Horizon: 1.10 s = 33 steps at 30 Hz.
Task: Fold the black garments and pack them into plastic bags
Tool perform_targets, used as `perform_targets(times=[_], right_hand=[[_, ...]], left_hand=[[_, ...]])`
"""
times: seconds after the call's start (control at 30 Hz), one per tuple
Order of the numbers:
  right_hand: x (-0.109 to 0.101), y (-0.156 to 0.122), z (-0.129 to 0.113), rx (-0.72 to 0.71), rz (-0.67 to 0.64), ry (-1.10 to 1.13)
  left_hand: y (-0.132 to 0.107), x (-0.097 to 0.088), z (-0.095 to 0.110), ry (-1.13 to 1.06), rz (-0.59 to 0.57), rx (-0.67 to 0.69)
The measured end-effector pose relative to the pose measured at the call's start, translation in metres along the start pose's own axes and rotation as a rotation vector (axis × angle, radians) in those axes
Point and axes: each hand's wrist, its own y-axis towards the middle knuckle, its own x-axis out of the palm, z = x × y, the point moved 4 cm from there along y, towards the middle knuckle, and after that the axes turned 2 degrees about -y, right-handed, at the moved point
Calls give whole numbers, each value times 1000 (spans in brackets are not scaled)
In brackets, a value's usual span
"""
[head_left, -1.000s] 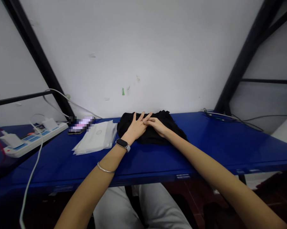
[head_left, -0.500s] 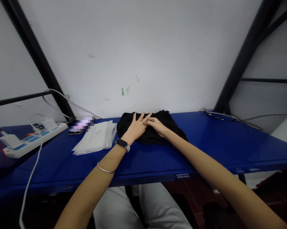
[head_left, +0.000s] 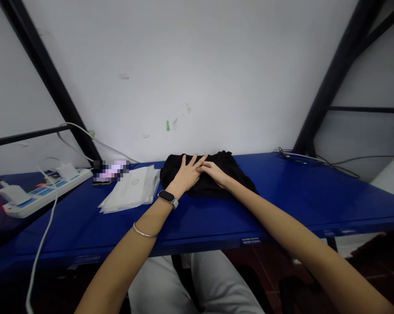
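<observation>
Left hand (head_left: 184,177), right hand (head_left: 215,173) flat on rumpled black cloth (head_left: 239,182) (matte, limp)

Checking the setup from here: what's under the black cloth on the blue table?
The black cloth lies on the blue table, the left hand and right hand on top; anything beneath is hidden.

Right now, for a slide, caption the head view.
Left hand and right hand on black cloth on a blue table.

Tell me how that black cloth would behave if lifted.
The black cloth bundle looks floppy: its edges sag in soft, uneven folds, so it would probably slump. It is likely light for its size, and might slide on the glossy blue table.
</observation>
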Motion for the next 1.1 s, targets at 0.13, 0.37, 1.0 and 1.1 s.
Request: perform_targets(times=[0.13,0.37,1.0,1.1], right_hand=[[1,0,0,14,12,-20],[0,2,5,28,13,-47],[-1,0,4,63,18,46],[-2,1,7,89,17,69]], left_hand=[[0,0,0,6,1,-2],[-1,3,-1,-6,-7,-7],[0,2,1,-25,-16,0],[0,3,2,-17,-11,10]])
